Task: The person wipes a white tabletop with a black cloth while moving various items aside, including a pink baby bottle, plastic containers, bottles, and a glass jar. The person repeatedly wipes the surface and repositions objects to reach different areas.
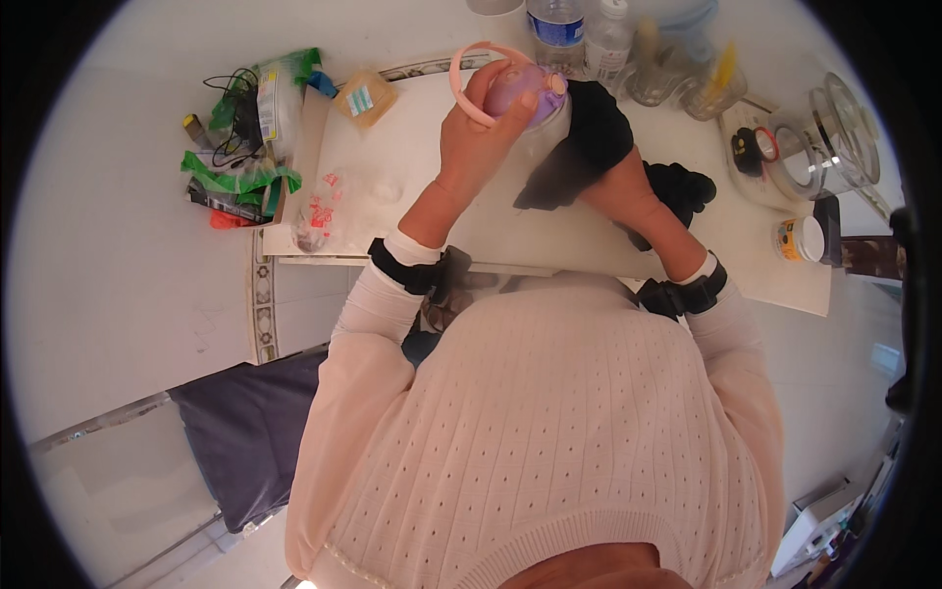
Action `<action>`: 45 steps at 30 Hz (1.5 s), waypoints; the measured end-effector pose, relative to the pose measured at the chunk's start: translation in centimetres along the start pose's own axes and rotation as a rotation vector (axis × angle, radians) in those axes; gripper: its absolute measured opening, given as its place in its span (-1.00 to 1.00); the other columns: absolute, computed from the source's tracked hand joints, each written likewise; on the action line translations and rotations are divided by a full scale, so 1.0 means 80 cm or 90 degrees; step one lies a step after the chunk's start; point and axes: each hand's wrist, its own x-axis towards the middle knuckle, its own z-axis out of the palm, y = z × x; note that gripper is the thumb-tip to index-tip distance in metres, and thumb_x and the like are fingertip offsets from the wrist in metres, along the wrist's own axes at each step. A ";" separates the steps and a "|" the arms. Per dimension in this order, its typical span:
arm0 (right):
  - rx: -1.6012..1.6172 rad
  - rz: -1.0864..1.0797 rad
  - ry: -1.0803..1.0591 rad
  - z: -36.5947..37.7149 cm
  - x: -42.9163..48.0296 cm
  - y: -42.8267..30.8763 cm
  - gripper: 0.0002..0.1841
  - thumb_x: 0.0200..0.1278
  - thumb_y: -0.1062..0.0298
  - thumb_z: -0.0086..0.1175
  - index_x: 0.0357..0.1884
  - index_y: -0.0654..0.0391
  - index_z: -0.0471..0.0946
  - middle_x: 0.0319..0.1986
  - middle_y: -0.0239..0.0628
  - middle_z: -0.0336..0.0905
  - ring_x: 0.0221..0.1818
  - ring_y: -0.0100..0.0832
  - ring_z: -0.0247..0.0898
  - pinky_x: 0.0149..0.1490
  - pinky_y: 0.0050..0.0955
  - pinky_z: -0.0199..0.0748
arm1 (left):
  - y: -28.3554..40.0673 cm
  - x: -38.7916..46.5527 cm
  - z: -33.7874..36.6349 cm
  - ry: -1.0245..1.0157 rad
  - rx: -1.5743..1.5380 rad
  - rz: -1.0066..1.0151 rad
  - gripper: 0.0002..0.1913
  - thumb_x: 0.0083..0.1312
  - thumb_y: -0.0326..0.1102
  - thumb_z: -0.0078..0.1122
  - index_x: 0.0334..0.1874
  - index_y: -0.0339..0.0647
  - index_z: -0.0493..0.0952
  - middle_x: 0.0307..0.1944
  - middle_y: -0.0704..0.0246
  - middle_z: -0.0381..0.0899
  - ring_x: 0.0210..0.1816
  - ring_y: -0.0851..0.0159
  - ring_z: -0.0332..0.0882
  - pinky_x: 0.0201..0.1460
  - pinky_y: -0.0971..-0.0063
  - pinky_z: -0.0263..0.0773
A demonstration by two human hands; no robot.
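Note:
My left hand grips a drink bottle by its purple lid, and the bottle is tilted over the table. A pink carrying loop arches around that hand. Below the lid shows the pale, translucent body of the bottle. My right hand presses a black cloth to the bottle's right side; the cloth hides its fingers and is blurred along its lower edge. Behind my right wrist, a second black cloth lies crumpled on the white tabletop.
At left stands a box with green plastic bags and a black cable. A wrapped yellowish block and a clear plastic bag lie nearby. Plastic bottles and glass cups line the back. Tape rolls and a white-lidded jar sit right.

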 end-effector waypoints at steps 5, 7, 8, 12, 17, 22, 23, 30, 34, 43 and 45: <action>0.119 0.011 -0.059 0.003 0.005 0.033 -0.40 -0.04 0.28 0.48 0.10 0.13 0.52 0.02 -0.16 0.60 0.09 -0.13 0.54 0.17 -0.25 0.50 | -0.016 -0.007 0.009 0.072 -0.189 0.032 -0.49 0.45 0.04 0.12 0.28 -0.14 0.48 0.06 0.32 0.64 0.09 0.32 0.56 0.19 0.49 0.42; 0.144 0.019 -0.085 0.008 0.003 0.044 -0.39 0.01 0.30 0.46 0.15 0.15 0.49 0.07 -0.17 0.58 0.13 -0.17 0.52 0.22 -0.26 0.47 | -0.015 -0.006 0.016 0.127 -0.334 -0.069 -0.56 0.50 -0.05 0.04 0.25 -0.21 0.52 0.06 0.36 0.64 0.08 0.36 0.53 0.21 0.50 0.39; 0.149 0.014 -0.090 0.010 0.004 0.049 -0.38 0.03 0.31 0.45 0.17 0.16 0.48 0.10 -0.17 0.56 0.15 -0.19 0.51 0.24 -0.26 0.46 | -0.015 -0.004 0.015 0.128 -0.334 -0.047 -0.58 0.52 -0.09 0.00 0.23 -0.24 0.53 0.06 0.36 0.63 0.09 0.37 0.52 0.21 0.50 0.38; 0.138 -0.029 -0.062 0.012 0.010 0.052 -0.29 0.12 0.36 0.40 0.33 0.20 0.36 0.22 -0.16 0.46 0.26 -0.26 0.38 0.37 -0.33 0.31 | -0.006 0.009 0.005 0.141 -0.402 -0.024 -0.59 0.54 -0.15 -0.10 0.16 -0.32 0.58 0.05 0.35 0.62 0.09 0.38 0.50 0.22 0.51 0.37; 0.310 0.265 -0.142 -0.012 0.013 0.024 -0.39 0.33 0.20 0.24 0.36 0.18 0.37 0.27 -0.20 0.44 0.29 -0.31 0.35 0.41 -0.36 0.26 | 0.017 0.023 -0.021 0.150 -0.454 0.016 -0.52 0.53 -0.08 -0.17 0.14 -0.36 0.57 0.06 0.29 0.63 0.07 0.34 0.53 0.19 0.49 0.39; 0.729 0.700 -0.019 -0.022 0.017 -0.018 -0.38 0.47 -0.15 0.01 0.36 0.10 0.41 0.31 -0.32 0.41 0.33 -0.36 0.30 0.43 -0.36 0.24 | 0.039 0.036 -0.040 0.191 -0.616 0.045 -0.47 0.46 -0.18 -0.37 0.19 -0.39 0.54 0.11 0.16 0.64 0.16 0.11 0.58 0.29 0.25 0.45; 0.759 0.688 -0.005 -0.022 0.017 -0.025 -0.35 0.47 -0.19 -0.01 0.39 0.08 0.38 0.33 -0.33 0.39 0.35 -0.36 0.28 0.44 -0.35 0.23 | 0.040 0.038 -0.039 0.219 -0.599 0.022 -0.47 0.46 -0.19 -0.37 0.19 -0.38 0.53 0.11 0.14 0.63 0.16 0.10 0.58 0.28 0.24 0.46; 0.715 0.540 0.047 -0.006 -0.018 -0.006 -0.40 0.54 -0.10 -0.14 0.46 0.05 0.28 0.39 -0.33 0.32 0.41 -0.35 0.18 0.47 -0.34 0.13 | 0.028 0.042 -0.019 0.272 -0.645 0.132 -0.52 0.49 -0.19 -0.39 0.18 -0.36 0.47 0.08 0.04 0.61 0.09 0.03 0.60 0.19 0.20 0.53; 0.381 0.213 -0.019 0.051 -0.034 0.087 -0.43 0.41 0.19 0.08 0.41 0.12 0.32 0.29 -0.22 0.40 0.34 -0.25 0.28 0.43 -0.26 0.22 | 0.023 0.037 -0.009 0.342 -0.666 0.062 -0.56 0.51 -0.16 -0.34 0.15 -0.28 0.49 0.05 0.12 0.62 0.06 0.08 0.60 0.17 0.22 0.55; -0.155 -0.181 0.000 0.037 -0.073 0.140 -0.32 0.11 0.01 0.39 0.24 0.12 0.49 0.19 -0.10 0.47 0.27 -0.03 0.36 0.38 -0.08 0.28 | 0.030 0.019 -0.013 0.351 -0.544 -0.318 -0.55 0.52 0.10 -0.32 -0.02 0.10 0.62 -0.36 0.72 0.50 -0.51 0.61 0.11 -0.53 0.63 -0.03; -0.213 -0.237 -0.018 0.021 -0.063 0.120 -0.35 0.09 0.02 0.39 0.21 0.11 0.53 0.15 -0.12 0.51 0.23 -0.01 0.40 0.35 -0.08 0.31 | 0.032 0.018 -0.011 0.340 -0.533 -0.314 -0.53 0.51 0.10 -0.32 0.01 0.09 0.62 -0.35 0.72 0.50 -0.51 0.62 0.12 -0.53 0.63 -0.03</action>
